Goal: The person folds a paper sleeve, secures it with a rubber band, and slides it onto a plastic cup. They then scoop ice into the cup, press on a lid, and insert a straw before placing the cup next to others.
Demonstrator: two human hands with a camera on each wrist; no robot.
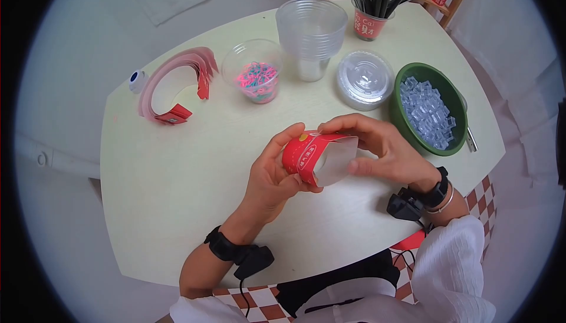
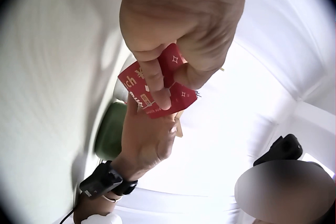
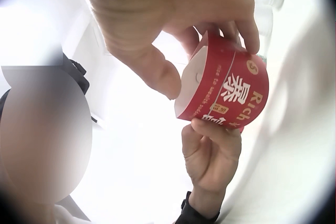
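Observation:
A red printed paper cup sleeve (image 1: 302, 156), bent into a ring with its pale inner side (image 1: 337, 161) showing, is held between both hands above the table. From the left, my left hand (image 1: 272, 172) grips it, thumb at the near edge and fingers along the far side. On the other side, my right hand (image 1: 383, 149) holds it with fingers over the top edge and thumb at the open end. Gold and white lettering shows on the sleeve (image 3: 233, 85) in the right wrist view. My left fingers cover part of the sleeve (image 2: 176, 61) in the left wrist view.
Flat sleeves (image 1: 171, 78) lie fanned at the back left, by a small white roll (image 1: 137, 81). Behind the hands stand a cup of coloured bands (image 1: 257, 81), stacked clear cups (image 1: 311, 31), lids (image 1: 365, 80) and a cup of black straws (image 1: 369, 26). A green bowl (image 1: 407, 128) holds clear cubes.

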